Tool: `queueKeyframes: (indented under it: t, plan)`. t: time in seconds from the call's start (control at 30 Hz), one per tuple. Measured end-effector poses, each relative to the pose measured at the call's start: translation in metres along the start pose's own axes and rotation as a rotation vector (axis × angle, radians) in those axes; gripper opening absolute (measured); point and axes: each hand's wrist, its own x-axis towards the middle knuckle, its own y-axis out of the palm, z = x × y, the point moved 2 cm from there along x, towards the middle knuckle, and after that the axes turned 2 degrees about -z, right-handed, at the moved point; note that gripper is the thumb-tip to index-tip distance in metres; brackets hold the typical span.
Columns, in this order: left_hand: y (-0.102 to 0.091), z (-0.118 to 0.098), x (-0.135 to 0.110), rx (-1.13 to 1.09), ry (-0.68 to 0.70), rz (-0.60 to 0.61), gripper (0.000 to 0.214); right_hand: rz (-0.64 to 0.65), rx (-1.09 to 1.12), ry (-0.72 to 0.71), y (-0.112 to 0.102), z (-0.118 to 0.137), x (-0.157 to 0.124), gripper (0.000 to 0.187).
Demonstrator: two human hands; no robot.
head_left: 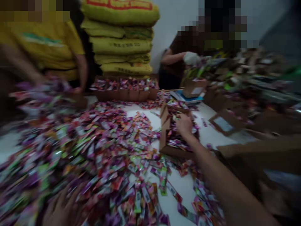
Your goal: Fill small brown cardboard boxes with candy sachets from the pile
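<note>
Hundreds of sachets (105, 150) loose on worktop (185, 186) | right hand (184, 125) in part-filled box (164, 146), grip unclear | left hand (61, 208) spread flat on them | filled boxes (124, 92) lined behind

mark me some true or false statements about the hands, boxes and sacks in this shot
1. The right hand reaches into an open cardboard box holding sachets. True.
2. The left hand holds a pair of scissors. False: it lies, blurred, at the near edge of the pile of sachets, and no tool shows.
3. The sacks stacked at the back are blue. False: they are yellow.
4. A row of filled boxes stands in front of the sacks. True.
5. A person at the back right wears a white glove. True.
</note>
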Motion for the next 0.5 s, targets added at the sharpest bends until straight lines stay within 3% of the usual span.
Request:
queueKeyframes:
  t: [0.07, 0.17, 0.27, 0.33, 0.4, 0.5]
  plan:
    - [-0.016, -0.005, -0.035, 0.144, -0.072, 0.015, 0.041, 0.0, 0.114, -0.276, 0.006, 0.042, -0.02, 0.023]
    - [-0.031, -0.025, -0.06, 0.184, -0.229, 0.219, 0.05, 0.111, 0.266, -0.615, 0.036, 0.112, -0.069, 0.028]
    - [-0.046, -0.034, -0.065, 0.081, -0.285, 0.327, 0.067, 0.276, 0.406, -0.738, 0.07, 0.181, -0.15, 0.035]
    - [-0.067, -0.028, -0.07, 0.022, -0.245, 0.313, 0.07, 0.462, 0.503, -0.749, 0.08, 0.218, -0.218, 0.035]
    - [-0.101, -0.003, -0.081, 0.008, -0.254, 0.202, 0.067, 0.657, 0.573, -0.73, 0.08, 0.248, -0.288, 0.033]
    - [-0.17, 0.077, -0.113, 0.118, -0.419, -0.048, 0.06, 0.832, 0.622, -0.663, 0.069, 0.287, -0.382, 0.032]
